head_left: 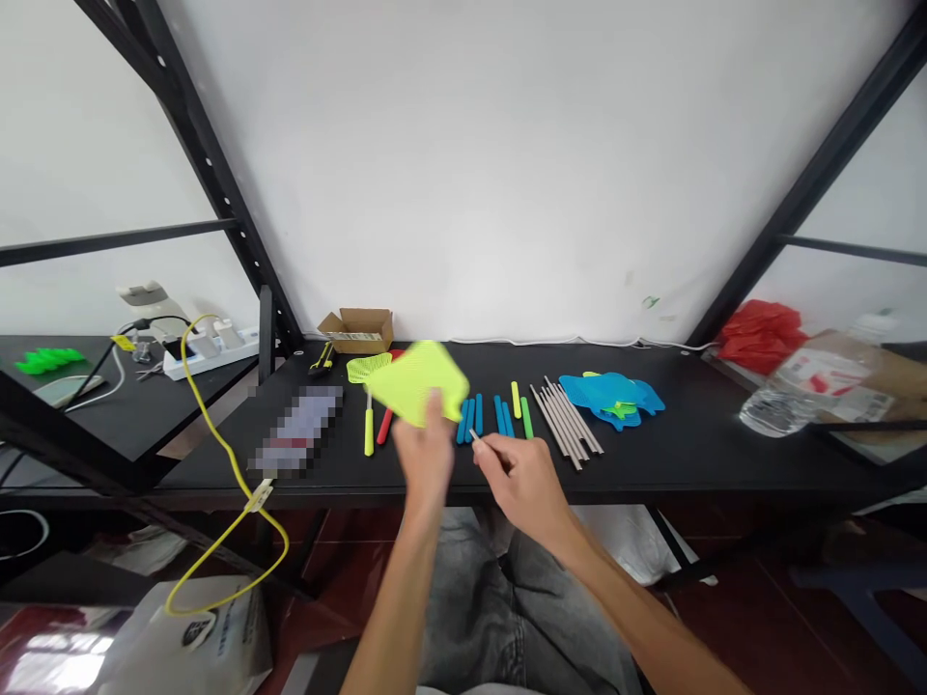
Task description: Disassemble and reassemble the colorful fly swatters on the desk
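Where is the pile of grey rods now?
In the head view, the rod pile lies right of centre, between the green stick and flat blue pieces.

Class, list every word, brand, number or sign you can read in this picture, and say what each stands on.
No text can be read with certainty.
Bottle label: too small and blurred.
White package, lower left: dark logo and lettering, too blurred.
White cable tag: too small.
Pixelated patch on the table: obscured.

No readable lettering; print on bottle label [815, 372] and pale container [236, 632] illegible.
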### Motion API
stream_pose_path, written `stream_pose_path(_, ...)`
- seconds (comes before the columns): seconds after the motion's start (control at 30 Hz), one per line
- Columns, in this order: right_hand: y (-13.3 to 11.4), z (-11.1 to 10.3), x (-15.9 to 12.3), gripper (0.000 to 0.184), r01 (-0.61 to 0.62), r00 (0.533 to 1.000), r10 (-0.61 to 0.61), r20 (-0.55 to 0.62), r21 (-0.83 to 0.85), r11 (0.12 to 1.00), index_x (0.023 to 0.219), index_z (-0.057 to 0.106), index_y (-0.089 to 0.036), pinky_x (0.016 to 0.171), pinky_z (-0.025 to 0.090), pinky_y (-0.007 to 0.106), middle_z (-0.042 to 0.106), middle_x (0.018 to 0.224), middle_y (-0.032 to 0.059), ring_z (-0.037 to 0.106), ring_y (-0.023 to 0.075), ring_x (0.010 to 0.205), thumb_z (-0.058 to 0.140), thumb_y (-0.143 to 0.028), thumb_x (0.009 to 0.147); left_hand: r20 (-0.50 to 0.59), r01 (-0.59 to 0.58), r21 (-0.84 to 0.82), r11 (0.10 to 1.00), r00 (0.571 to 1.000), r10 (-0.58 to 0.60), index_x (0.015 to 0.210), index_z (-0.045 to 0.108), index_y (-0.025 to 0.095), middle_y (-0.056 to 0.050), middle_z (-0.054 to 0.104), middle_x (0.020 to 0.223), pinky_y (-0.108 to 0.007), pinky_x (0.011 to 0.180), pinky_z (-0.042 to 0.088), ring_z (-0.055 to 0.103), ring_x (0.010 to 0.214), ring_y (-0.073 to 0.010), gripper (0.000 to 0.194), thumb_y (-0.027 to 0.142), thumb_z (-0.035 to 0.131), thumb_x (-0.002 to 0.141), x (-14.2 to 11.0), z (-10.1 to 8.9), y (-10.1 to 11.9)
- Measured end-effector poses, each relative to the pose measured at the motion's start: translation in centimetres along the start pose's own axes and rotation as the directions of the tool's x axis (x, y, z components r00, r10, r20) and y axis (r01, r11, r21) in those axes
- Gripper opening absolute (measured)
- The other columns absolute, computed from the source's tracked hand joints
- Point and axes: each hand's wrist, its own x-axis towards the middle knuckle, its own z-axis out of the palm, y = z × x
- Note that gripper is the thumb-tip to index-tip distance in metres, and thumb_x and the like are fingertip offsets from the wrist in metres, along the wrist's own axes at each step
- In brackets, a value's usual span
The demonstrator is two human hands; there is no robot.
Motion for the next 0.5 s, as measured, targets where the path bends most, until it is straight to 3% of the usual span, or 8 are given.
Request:
stream_pose_path(0.07, 1.4, -0.7, -0.3, 0.042, -0.027, 0.999, 0.025, -0.043, -0.054, 0.998, 0.069, 0.063, -0.018, 0.049, 0.023, 0.027, 0.045, 0.051, -0.0017, 0.039, 0.0119, 0.048, 0.045, -0.043, 0.097, -0.234, -0.045, -0.079, 0.996, 0.972, 0.025, 0.069, 0.052, 0.018, 0.007, 0.044, 0.054, -0.019, 0.042, 0.031, 0.035, 0.043, -0.0054, 0.032, 0.045, 0.064, 0.082, 2.0, -1.6, 0.7)
stream_pose_path(0.1, 2.3, -1.2, 0.0, 0.041, -0.076, 0.994, 0.072, -0.084, -0.050, 0.996, 0.072, 0.065, -0.018, 0.049, 0.024, 0.027, 0.046, 0.051, -0.0016, 0.041, 0.0127, 0.047, 0.044, -0.044, 0.097, -0.238, -0.096, -0.100, 0.990, 0.969, 0.070, 0.070, 0.052, 0.017, 0.007, 0.045, 0.057, -0.018, 0.043, 0.032, 0.036, 0.045, -0.0049, 0.031, 0.043, 0.065, 0.082, 2.7, -2.4, 1.0)
stream_pose_path(0.2, 5.5, -3.1, 2.3, 0.038, -0.204, 0.969, 0.187, -0.164, -0.095, 0.974, 0.100, 0.069, -0.017, 0.052, 0.034, 0.026, 0.056, 0.055, -0.0009, 0.050, 0.0156, 0.048, 0.040, -0.041, 0.097, -0.072, -0.099, -0.112, 0.989, 0.993, 0.092, 0.069, 0.052, 0.017, 0.007, 0.044, 0.057, -0.019, 0.041, 0.029, 0.034, 0.044, -0.0046, 0.031, 0.041, 0.068, 0.081, 3.0, -4.0, 1.2)
stream_pose_path(0.27, 7.3, -4.2, 4.5, 0.038, -0.265, 0.949, 0.209, -0.238, -0.235, 0.935, 0.125, 0.060, -0.017, 0.058, 0.039, 0.027, 0.065, 0.067, 0.0011, 0.057, 0.0177, 0.056, 0.043, -0.032, 0.095, -0.001, -0.037, -0.097, 0.995, 0.999, 0.037, 0.068, 0.051, 0.017, 0.006, 0.043, 0.055, -0.019, 0.039, 0.027, 0.033, 0.043, -0.0048, 0.032, 0.041, 0.067, 0.082, 2.0, -4.4, 0.5)
stream_pose_path(0.4, 9.1, -4.9, 7.9, 0.033, -0.358, 0.933, 0.261, -0.248, -0.565, 0.743, 0.118, 0.066, -0.019, 0.069, 0.042, 0.031, 0.071, 0.090, 0.0101, 0.065, 0.0248, 0.083, 0.046, -0.025, 0.093, 0.083, 0.054, -0.030, 0.998, 0.995, -0.051, 0.067, 0.053, 0.016, 0.005, 0.045, 0.055, -0.019, 0.040, 0.025, 0.034, 0.044, -0.0053, 0.035, 0.045, 0.066, 0.083, -0.2, -4.0, -1.3)
stream_pose_path(0.5, 9.2, -4.9, 8.3, 0.028, -0.391, 0.920, 0.280, -0.273, -0.649, 0.652, 0.111, 0.069, -0.019, 0.072, 0.042, 0.032, 0.069, 0.104, 0.0141, 0.065, 0.0279, 0.093, 0.050, -0.028, 0.092, 0.136, 0.061, -0.020, 0.998, 0.989, -0.057, 0.068, 0.052, 0.017, 0.005, 0.044, 0.056, -0.019, 0.041, 0.025, 0.034, 0.045, -0.0056, 0.035, 0.046, 0.065, 0.084, -0.8, -3.7, -1.7)
